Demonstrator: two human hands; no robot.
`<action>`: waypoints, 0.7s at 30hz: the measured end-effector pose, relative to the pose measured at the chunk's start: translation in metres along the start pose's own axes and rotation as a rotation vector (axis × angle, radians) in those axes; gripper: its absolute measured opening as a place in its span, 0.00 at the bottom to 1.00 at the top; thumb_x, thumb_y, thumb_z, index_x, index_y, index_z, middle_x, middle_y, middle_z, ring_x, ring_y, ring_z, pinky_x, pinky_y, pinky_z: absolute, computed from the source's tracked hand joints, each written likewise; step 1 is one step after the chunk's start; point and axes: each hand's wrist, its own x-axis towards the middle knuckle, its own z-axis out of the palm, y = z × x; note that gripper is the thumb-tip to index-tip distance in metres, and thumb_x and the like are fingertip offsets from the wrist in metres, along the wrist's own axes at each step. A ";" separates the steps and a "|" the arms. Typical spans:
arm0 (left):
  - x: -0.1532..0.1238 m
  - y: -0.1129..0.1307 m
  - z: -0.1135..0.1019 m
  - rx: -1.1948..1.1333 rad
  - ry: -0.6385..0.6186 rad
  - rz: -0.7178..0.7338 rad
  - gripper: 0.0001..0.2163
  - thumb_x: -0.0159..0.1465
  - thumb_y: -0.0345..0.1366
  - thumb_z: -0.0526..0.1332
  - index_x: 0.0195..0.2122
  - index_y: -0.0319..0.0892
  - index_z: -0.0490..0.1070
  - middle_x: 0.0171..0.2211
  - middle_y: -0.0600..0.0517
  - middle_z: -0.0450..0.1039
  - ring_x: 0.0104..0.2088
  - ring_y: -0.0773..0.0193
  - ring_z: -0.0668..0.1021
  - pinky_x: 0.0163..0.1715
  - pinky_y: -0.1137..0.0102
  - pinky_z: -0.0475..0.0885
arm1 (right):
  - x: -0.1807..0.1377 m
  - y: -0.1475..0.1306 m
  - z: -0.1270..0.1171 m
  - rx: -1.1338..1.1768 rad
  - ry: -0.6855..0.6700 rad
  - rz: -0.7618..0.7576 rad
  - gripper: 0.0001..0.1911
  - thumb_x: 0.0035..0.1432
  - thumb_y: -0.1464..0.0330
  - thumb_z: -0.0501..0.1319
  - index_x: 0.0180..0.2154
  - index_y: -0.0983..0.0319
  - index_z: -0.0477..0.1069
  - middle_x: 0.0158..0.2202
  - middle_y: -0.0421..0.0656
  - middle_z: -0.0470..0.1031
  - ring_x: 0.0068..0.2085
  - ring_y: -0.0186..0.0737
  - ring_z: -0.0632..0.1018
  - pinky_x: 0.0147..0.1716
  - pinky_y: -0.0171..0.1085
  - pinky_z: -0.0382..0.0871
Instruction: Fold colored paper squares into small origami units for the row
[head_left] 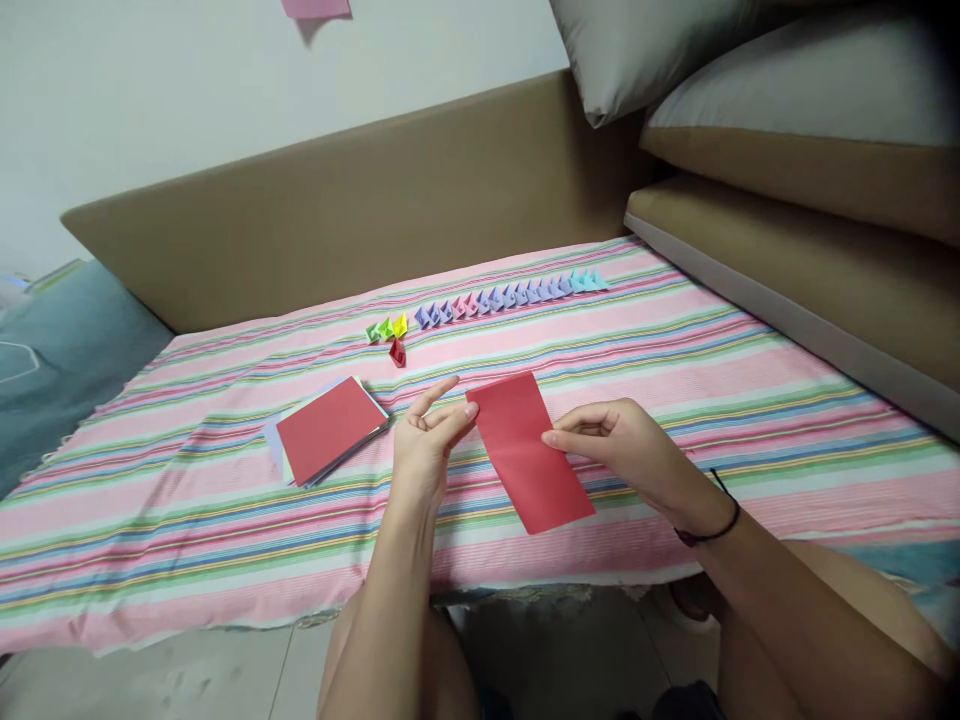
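A red sheet of paper (525, 460), rectangular and longer than wide, is held up between my two hands over the striped cloth. My left hand (429, 432) pinches its upper left corner between thumb and fingers, with one finger stretched out. At the right edge, the thumb and fingers of my right hand (615, 438) grip the same sheet. To the left lies a stack of coloured paper (330, 430) with a red sheet on top. Beyond my hands sits a small dark red folded paper piece (397, 352).
Green and yellow folded pieces (386, 328) stand near a long row of purple, pink and turquoise ones (495, 298). The striped cloth (202, 500) covers the seat. Large cushions (795, 250) pile up at right; a brown backrest (360, 200) runs behind.
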 end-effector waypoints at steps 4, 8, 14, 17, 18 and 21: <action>-0.001 0.001 0.000 -0.033 0.018 0.020 0.25 0.37 0.33 0.75 0.39 0.40 0.75 0.22 0.56 0.77 0.25 0.70 0.78 0.34 0.75 0.72 | 0.000 0.000 0.000 0.001 -0.013 -0.007 0.10 0.50 0.60 0.66 0.26 0.61 0.77 0.30 0.42 0.79 0.33 0.41 0.77 0.33 0.37 0.69; -0.001 0.002 -0.001 -0.045 0.031 0.027 0.23 0.38 0.32 0.75 0.37 0.40 0.74 0.21 0.56 0.77 0.25 0.70 0.78 0.33 0.75 0.72 | 0.000 0.001 0.001 -0.015 -0.013 -0.005 0.10 0.50 0.60 0.66 0.26 0.61 0.77 0.29 0.43 0.79 0.33 0.41 0.77 0.32 0.37 0.69; 0.001 0.002 -0.003 -0.051 0.006 0.056 0.20 0.40 0.32 0.74 0.36 0.41 0.74 0.21 0.56 0.76 0.26 0.71 0.77 0.33 0.76 0.71 | 0.001 0.002 0.001 -0.023 -0.025 -0.026 0.10 0.51 0.60 0.65 0.27 0.61 0.77 0.30 0.43 0.79 0.34 0.42 0.78 0.32 0.38 0.71; 0.000 0.005 -0.003 -0.054 -0.026 0.125 0.18 0.40 0.33 0.74 0.34 0.42 0.74 0.23 0.57 0.76 0.25 0.72 0.76 0.31 0.77 0.71 | 0.001 0.003 0.002 -0.068 0.025 -0.074 0.10 0.51 0.60 0.65 0.27 0.60 0.77 0.30 0.43 0.79 0.33 0.43 0.78 0.30 0.37 0.71; -0.001 0.005 -0.002 -0.052 -0.045 0.144 0.19 0.40 0.34 0.74 0.35 0.43 0.74 0.25 0.56 0.76 0.26 0.71 0.76 0.31 0.77 0.71 | 0.001 0.002 0.002 -0.083 0.048 -0.092 0.10 0.51 0.60 0.65 0.27 0.60 0.77 0.29 0.43 0.79 0.32 0.43 0.77 0.29 0.37 0.71; -0.007 0.003 0.002 -0.009 -0.129 0.133 0.23 0.40 0.35 0.74 0.39 0.44 0.74 0.28 0.54 0.78 0.27 0.68 0.77 0.29 0.76 0.71 | -0.002 0.001 0.007 -0.088 0.077 -0.110 0.10 0.51 0.59 0.65 0.27 0.60 0.76 0.29 0.43 0.78 0.31 0.42 0.77 0.27 0.37 0.71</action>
